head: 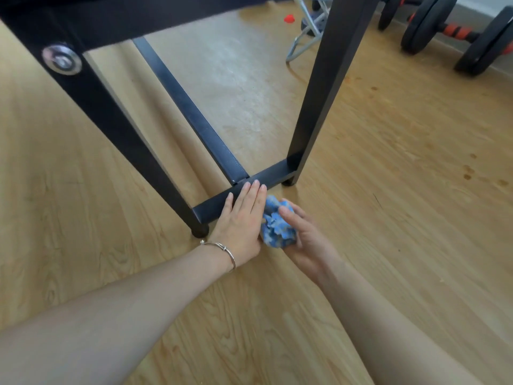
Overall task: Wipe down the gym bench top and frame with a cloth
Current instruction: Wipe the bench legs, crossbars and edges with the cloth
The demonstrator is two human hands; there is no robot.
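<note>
1. Bench frame: black metal legs stand on a wood floor, joined low down by a crossbar.
2. Left hand: fingers straight and together, lying flat on the crossbar; a bracelet circles the wrist.
3. Right hand: fingers curled around a crumpled blue cloth, held just beside the crossbar.
4. Dumbbells: on the floor, far right.

A crumpled blue cloth lay between left hand and right hand, before the black metal bench crossbar; black dumbbells behind, right.
</note>
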